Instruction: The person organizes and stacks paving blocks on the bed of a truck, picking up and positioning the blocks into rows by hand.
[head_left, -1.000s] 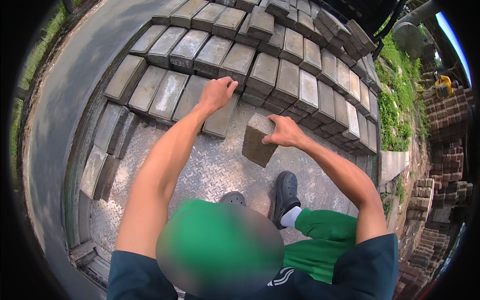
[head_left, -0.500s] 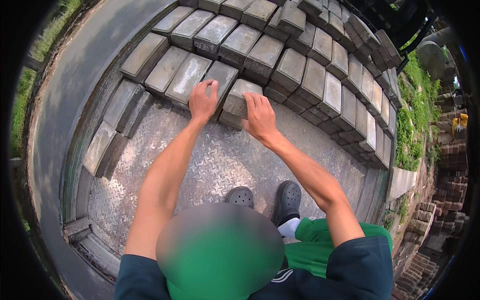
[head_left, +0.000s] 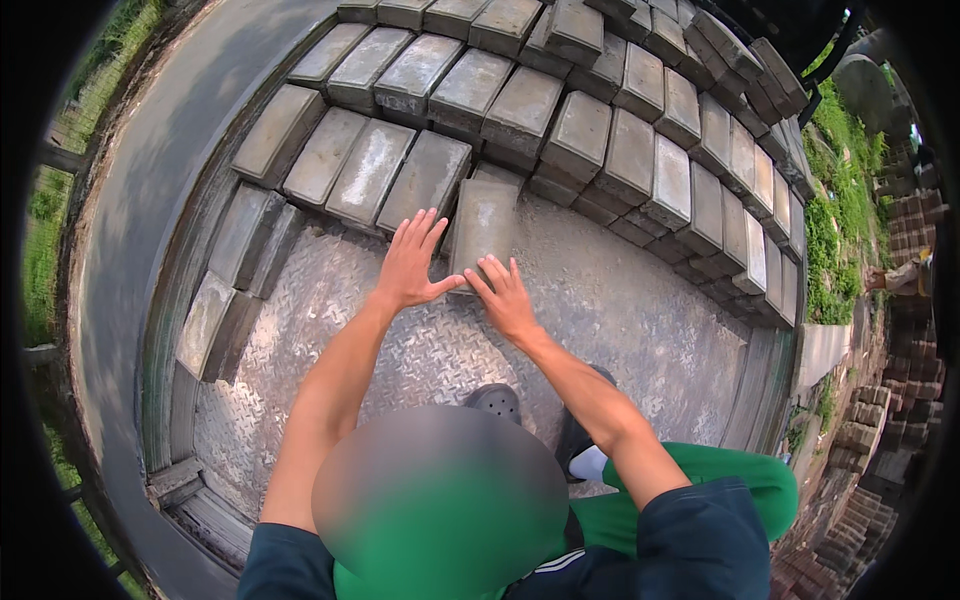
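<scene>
A grey concrete paving block sticks out toward me at the near edge of the stacked blocks. My left hand is at its near left corner, with fingers stretched out and thumb pointing right. At the block's near end is my right hand, its fingers spread and its thumb side toward the left hand. Both hands look open, with nothing gripped between them. Whether the fingertips touch the block is hard to tell. Just left of it lies another paving block in the row.
Several tiers of paving blocks curve around the far and right sides. Two blocks lie along the left wall. Patterned metal plate floor is underfoot, with my dark clogs on it. A road runs outside at left.
The paving block now reaches closer to me, showing more of its top face. Both hands have come nearer, and their fingers have spread.
</scene>
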